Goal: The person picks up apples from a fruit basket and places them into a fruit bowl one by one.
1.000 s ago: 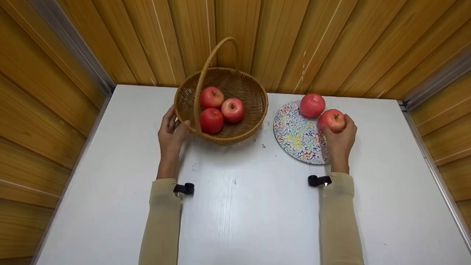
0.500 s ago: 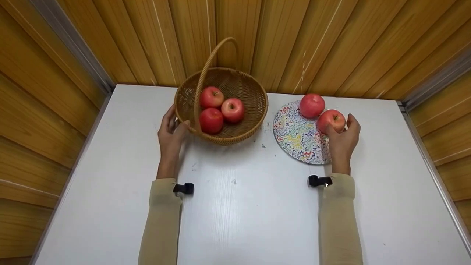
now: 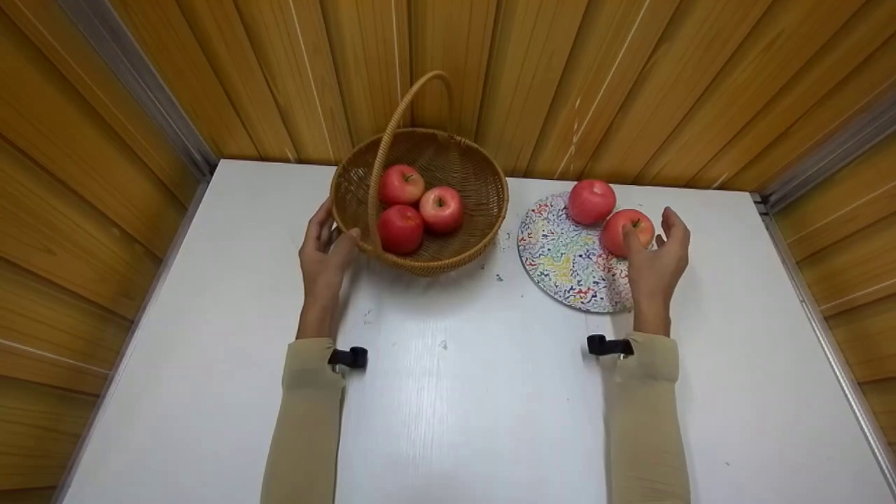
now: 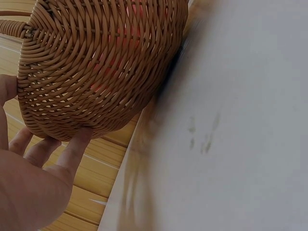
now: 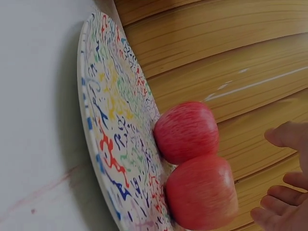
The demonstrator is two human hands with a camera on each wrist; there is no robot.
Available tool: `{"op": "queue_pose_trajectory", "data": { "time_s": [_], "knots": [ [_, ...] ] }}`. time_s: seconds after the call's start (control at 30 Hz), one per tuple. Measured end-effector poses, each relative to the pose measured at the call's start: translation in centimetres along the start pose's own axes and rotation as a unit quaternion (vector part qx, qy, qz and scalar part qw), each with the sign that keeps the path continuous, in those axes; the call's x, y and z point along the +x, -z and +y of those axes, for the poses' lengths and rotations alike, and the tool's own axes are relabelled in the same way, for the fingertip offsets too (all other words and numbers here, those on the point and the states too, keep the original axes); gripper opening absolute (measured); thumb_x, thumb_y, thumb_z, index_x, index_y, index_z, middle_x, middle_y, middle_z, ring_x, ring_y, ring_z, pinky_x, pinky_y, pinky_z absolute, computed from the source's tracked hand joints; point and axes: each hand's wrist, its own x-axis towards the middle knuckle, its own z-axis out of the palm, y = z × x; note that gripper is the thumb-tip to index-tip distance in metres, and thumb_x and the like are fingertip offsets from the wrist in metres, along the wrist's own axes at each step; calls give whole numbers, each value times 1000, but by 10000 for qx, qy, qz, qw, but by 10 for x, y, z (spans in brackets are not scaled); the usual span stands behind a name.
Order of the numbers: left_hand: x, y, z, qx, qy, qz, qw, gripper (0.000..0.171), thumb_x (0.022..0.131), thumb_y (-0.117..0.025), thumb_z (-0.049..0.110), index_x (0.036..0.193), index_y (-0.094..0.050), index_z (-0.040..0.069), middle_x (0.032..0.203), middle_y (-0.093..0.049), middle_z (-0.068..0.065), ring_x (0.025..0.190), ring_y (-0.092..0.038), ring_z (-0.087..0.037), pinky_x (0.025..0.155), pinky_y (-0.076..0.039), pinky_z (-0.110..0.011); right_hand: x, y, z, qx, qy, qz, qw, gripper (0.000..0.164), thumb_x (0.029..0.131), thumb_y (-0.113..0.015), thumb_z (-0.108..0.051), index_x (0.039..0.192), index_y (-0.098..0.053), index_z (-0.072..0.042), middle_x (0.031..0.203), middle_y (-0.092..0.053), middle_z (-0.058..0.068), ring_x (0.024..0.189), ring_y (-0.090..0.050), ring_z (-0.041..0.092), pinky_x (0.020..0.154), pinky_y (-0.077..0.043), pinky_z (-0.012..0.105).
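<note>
On the plate [image 3: 570,271], an apple [image 5: 202,192] by the right hand [image 3: 656,269] stands stem-up.

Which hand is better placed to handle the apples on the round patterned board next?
Probably the right hand: it is open beside the nearer apple on the round patterned board, holding nothing. The left hand holds the wicker basket, farther from these apples.

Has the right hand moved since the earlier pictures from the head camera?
Yes. Judged against the patterned plate, the right hand has shifted slightly to the right in the head view.
</note>
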Motion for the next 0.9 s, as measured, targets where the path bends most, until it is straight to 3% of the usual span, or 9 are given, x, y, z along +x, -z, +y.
{"op": "queue_pose_trajectory", "data": {
  "time_s": [0.23, 0.53, 0.63, 0.77, 0.9],
  "knots": [
    [-1, 0, 1, 19, 79, 43, 10000, 66, 98, -69, 10, 160, -48, 11, 162, -48, -6, 146, -47, -28, 112, -48, -44, -7, -5, -15, 233, 321, -114, 9991, 66, 98, -75, -17, 156, -46, -1, 159, -49, 10, 148, -44, 20, 119, -40, 34],
    [-1, -2, 1, -42, 118, -4, 9999, 67, 97, -69, 9, 160, -48, 12, 162, -49, -6, 146, -47, -28, 111, -50, -44, -23, -15, -36, 242, 718, -406, 9963, 66, 96, -81, -15, 153, -51, -1, 153, -55, 11, 141, -53, 28, 113, -47, 39],
    [-2, -3, 3, -4, 54, -12, 10000, 67, 97, -70, 7, 160, -48, 11, 160, -51, -7, 145, -48, -28, 110, -50, -44, -30, -21, -43, 203, 1020, -520, 9932, 64, 95, -83, -16, 150, -54, 0, 149, -57, 13, 139, -55, 27, 112, -48, 40],
    [-2, -4, 4, 73, -98, -64, 9999, 67, 97, -71, 3, 159, -48, 8, 159, -53, -9, 143, -49, -27, 113, -48, -46, -40, -34, -52, 711, 1377, -853, 9842, 62, 93, -84, -11, 147, -55, 3, 146, -59, 15, 138, -56, 30, 114, -47, 41],
    [-2, -7, 4, 184, -235, -104, 9995, 67, 96, -72, 2, 159, -49, 7, 157, -54, -9, 141, -50, -27, 113, -47, -50, -52, -49, -61, 1212, 1425, -1294, 9738, 60, 93, -82, -5, 145, -56, 7, 147, -59, 17, 138, -55, 33, 116, -44, 40]
  ]
}}
